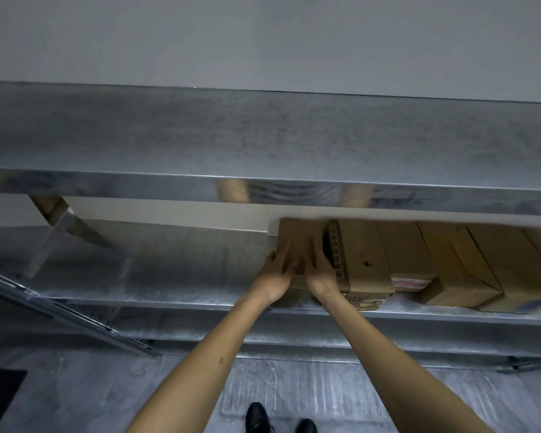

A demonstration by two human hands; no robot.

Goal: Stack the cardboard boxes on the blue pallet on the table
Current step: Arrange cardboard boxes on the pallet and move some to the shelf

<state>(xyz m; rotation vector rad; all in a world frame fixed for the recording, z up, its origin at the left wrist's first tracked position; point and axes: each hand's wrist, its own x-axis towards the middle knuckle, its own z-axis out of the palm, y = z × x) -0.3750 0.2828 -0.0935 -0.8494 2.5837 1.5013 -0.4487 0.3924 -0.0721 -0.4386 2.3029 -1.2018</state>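
Metal shelving rack, galvanised, seen from above and in front. Upper shelf [263, 135] bare across its top; pale wall [263, 35] behind it.

Lower shelf [169, 270]: row of cardboard boxes packed along the right half, left half showing bare metal. The cardboard box [297, 235] being handled is the leftmost of the row, its back end tucked under the upper shelf, its front end near the shelf's front edge. Just to its right, touching or nearly so, a second box [363, 254] with a strip of printed tape down its left edge and a small dark mark on top. Further right, more boxes [450, 260] lying tilted against one another, running out of view.

Both arms bare, reaching forward and down. Left hand [278, 270] lies on the box's left side near the front corner, fingers straight and spread, pointing inward. Right hand [320, 273] lies on the top towards the right edge, fingers straight, pointing toward the dark gap beside the neighbouring box. The hands sit close together, thumbs almost meeting. Neither one is curled round anything. Slight blur over both.

Slanted metal brace [66, 220] at the rack's left end. Grey floor [325, 398] below; tips of two black shoes [258, 417] at the bottom edge.
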